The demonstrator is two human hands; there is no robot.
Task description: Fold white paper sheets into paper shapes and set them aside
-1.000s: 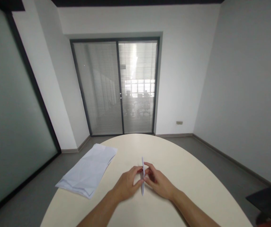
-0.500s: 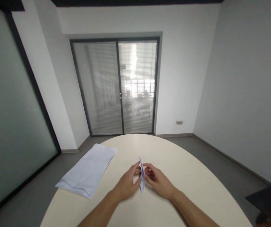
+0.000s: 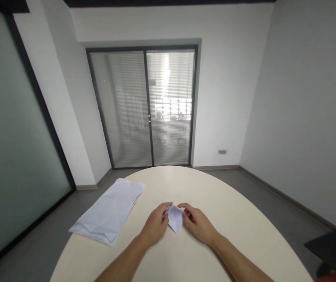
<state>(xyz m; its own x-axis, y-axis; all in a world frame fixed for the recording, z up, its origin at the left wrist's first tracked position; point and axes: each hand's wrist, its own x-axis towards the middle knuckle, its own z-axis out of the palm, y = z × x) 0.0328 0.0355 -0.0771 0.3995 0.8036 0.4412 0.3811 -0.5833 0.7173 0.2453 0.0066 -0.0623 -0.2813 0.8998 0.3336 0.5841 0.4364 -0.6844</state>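
Observation:
Between my two hands is a small piece of folded white paper (image 3: 175, 219), roughly diamond-shaped, with one corner pointing toward me. My left hand (image 3: 156, 224) pinches its left side, thumb in front and fingers behind. On the right side, my right hand (image 3: 196, 222) grips the other edge with thumb and curled fingers. The fingertips behind the paper are partly hidden. To the left of my left hand lies a stack of creased white paper sheets (image 3: 112, 211) on the table.
The round cream table (image 3: 215, 203) curves away in front of me. Beyond it stands a glass door (image 3: 150, 109) with blinds. A dark flat chair part (image 3: 332, 250) shows at the lower right. Frosted glass (image 3: 18, 137) is at the left.
The folded paper, narrow and edge-on before, has been spread into a wider diamond facing me. My hands have moved slightly apart. The paper stack stays where it was.

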